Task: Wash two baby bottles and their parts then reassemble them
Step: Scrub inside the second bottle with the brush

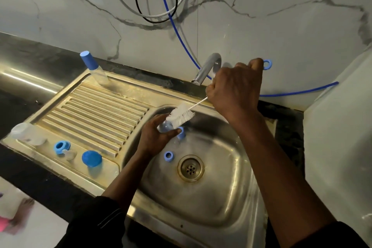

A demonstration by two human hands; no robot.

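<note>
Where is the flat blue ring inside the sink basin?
Head view: the blue ring lies on the basin floor just left of the drain, below the left hand.

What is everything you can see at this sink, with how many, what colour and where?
sink: one, steel, basin right, drainboard left
bottle brush: one, white bristles, blue loop, at held bottle's mouth
held baby bottle: one, clear, over basin
lying bottle: one, clear, drainboard front left
capped bottle: one, clear, blue cap, upright, drainboard back
basin ring: one, blue, beside drain
drainboard ring: one, blue, drainboard front
teat: one, clear, by drainboard ring
dome cap: one, blue, drainboard front
blue part: one, basin, behind left hand, kind unclear
tap: one, chrome, behind basin
hose: one, blue, along wall
cables: several, white and black, wall
left hand: grips held baby bottle
right hand: grips brush handle
</note>
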